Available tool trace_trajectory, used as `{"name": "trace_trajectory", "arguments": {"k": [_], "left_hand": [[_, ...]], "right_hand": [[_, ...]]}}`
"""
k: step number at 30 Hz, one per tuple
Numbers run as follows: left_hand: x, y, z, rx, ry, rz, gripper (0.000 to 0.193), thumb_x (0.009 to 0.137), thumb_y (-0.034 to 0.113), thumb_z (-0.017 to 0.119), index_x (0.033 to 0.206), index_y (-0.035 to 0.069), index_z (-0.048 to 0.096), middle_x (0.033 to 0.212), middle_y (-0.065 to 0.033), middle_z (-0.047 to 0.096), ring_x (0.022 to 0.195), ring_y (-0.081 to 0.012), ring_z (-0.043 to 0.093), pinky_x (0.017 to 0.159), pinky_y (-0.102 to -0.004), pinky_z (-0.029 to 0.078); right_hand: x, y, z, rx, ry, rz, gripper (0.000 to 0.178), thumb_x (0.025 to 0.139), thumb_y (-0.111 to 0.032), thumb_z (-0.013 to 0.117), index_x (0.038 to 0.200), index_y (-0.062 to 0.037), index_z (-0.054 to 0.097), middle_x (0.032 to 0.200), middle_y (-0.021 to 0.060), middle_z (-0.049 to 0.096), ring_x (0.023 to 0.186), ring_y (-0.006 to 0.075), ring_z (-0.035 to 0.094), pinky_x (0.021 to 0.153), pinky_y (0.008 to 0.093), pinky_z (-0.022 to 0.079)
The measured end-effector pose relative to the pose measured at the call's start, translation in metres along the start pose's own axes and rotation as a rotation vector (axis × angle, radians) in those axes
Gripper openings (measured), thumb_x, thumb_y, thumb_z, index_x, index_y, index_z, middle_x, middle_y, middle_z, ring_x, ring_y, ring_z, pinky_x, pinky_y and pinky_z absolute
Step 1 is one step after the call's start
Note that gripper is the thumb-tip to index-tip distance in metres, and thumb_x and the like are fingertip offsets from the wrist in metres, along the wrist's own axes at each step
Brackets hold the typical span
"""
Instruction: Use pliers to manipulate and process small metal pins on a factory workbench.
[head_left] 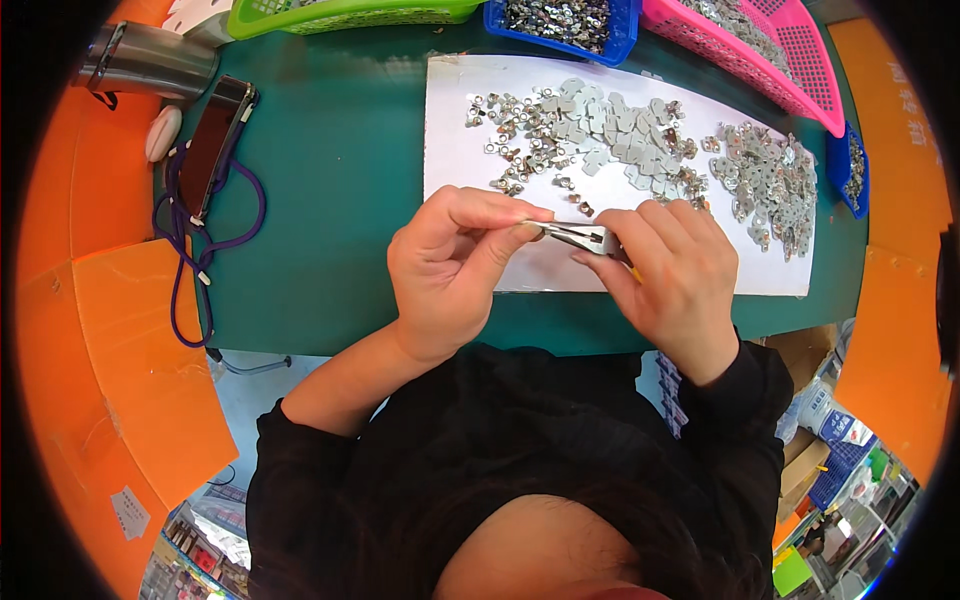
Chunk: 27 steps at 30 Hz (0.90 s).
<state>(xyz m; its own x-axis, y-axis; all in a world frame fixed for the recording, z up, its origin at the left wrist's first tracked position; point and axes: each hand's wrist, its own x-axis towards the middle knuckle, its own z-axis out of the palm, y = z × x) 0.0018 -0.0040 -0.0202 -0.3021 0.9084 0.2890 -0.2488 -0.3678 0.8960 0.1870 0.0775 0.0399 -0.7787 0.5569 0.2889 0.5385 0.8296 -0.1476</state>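
My right hand [680,270] is closed round a pair of silver pliers [575,234], whose jaws point left. Thumb and forefinger of my left hand [445,265] pinch together at the jaw tips; the small piece between them is mostly hidden. Both hands are over the near edge of a white board [450,110]. Beyond them on the board lie loose flat grey metal plates [610,130], with small shiny metal clips [515,145] to their left. Another heap of small metal parts [768,185] spreads at the right.
A green table [320,150] bears the board. Along its back stand a green basket [350,18], a blue tray [618,40] of small parts and a pink basket [815,75]. A smaller blue tray [850,180] is right. At left are a phone [215,145] with purple cord and a steel cup [160,60].
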Motion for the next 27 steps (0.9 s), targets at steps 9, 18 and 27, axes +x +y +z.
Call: {"name": "trace_trajectory", "arguments": {"k": [9, 18, 27], "left_hand": [[0.005, 0.015, 0.005, -0.034, -0.054, -0.054, 0.010, 0.093, -0.009, 0.060, 0.099, -0.002, 0.055, 0.099, -0.0154, 0.068, 0.092, -0.0180, 0.068, 0.084, -0.0294, 0.056], [0.005, 0.017, 0.003, -0.028, -0.071, -0.003, 0.011, 0.092, -0.010, 0.060, 0.099, -0.003, 0.054, 0.098, -0.0159, 0.068, 0.092, -0.0179, 0.068, 0.084, -0.0295, 0.055], [0.005, 0.021, 0.000, 0.119, -0.114, 0.099, 0.014, 0.089, -0.012, 0.063, 0.098, -0.003, 0.057, 0.095, -0.0142, 0.068, 0.087, -0.0160, 0.067, 0.078, -0.0271, 0.054]], "right_hand": [[0.018, 0.021, -0.033, 1.023, -0.719, 0.443, 0.031, 0.098, -0.026, 0.056, 0.086, -0.0006, 0.069, 0.070, 0.0079, 0.064, 0.067, 0.0151, 0.062, 0.065, 0.0277, 0.048], [0.021, 0.025, -0.034, 1.288, -0.838, 0.461, 0.047, 0.103, -0.037, 0.048, 0.085, 0.0016, 0.070, 0.072, 0.0045, 0.066, 0.070, 0.0116, 0.062, 0.067, 0.0253, 0.049], [0.023, 0.027, -0.031, 1.335, -0.928, 0.511, 0.053, 0.104, -0.040, 0.046, 0.082, 0.0005, 0.070, 0.064, 0.0023, 0.061, 0.058, 0.0093, 0.055, 0.058, 0.0251, 0.044]]}}
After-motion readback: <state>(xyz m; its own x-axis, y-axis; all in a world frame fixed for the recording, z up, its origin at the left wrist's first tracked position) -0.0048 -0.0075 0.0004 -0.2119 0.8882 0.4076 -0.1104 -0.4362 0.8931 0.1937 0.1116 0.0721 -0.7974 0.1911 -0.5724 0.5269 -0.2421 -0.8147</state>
